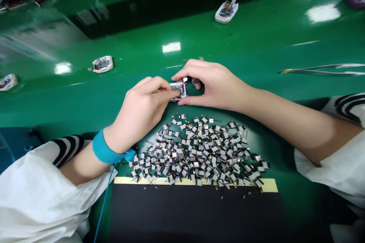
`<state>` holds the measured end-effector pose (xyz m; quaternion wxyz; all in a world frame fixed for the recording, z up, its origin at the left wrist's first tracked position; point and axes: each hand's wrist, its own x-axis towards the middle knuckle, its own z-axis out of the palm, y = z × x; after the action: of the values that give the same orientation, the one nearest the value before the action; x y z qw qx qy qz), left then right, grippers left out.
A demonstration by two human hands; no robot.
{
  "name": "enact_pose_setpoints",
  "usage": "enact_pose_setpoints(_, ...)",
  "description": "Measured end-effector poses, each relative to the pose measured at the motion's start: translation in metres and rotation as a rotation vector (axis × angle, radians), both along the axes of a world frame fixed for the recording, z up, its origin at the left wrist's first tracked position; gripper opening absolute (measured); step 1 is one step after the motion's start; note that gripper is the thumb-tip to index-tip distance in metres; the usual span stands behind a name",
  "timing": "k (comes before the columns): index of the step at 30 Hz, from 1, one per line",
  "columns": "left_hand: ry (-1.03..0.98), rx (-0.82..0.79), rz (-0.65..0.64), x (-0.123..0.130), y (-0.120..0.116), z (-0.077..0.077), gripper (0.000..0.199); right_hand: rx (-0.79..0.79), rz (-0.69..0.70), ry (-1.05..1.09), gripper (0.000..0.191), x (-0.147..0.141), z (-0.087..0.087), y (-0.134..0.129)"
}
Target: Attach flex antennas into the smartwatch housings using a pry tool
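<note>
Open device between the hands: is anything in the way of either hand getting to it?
Nothing visible blocks the left hand; its fingers touch the device. The right hand curves around the device's right end, thumb at the lower edge; a small white piece and a black piece sit inside that curve.

It looked like an electronics assembly workshop: a glossy green work surface [137,51] bore open white casings with exposed circuitry [103,64], metal tweezers [322,70] at the right, a heap of small grey-and-black wired components [199,152], and a blue corded wrist strap [105,148] on someone.
</note>
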<state>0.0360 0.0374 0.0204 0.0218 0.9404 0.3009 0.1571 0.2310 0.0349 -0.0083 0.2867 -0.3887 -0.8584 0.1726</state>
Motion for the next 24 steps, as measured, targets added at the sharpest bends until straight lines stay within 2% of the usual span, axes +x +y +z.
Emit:
enact_pose_setpoints(16,-0.075,-0.026,-0.022,-0.0007,-0.0021,-0.0018,0.019,-0.01,0.021,-0.009,0.041,0.0008,0.0004,-0.0003)
enact_pose_setpoints(24,-0.084,-0.049,0.007,0.0004,-0.0025,-0.0018,0.018,-0.05,-0.004,-0.06,0.041,0.0006,0.0037,-0.0009)
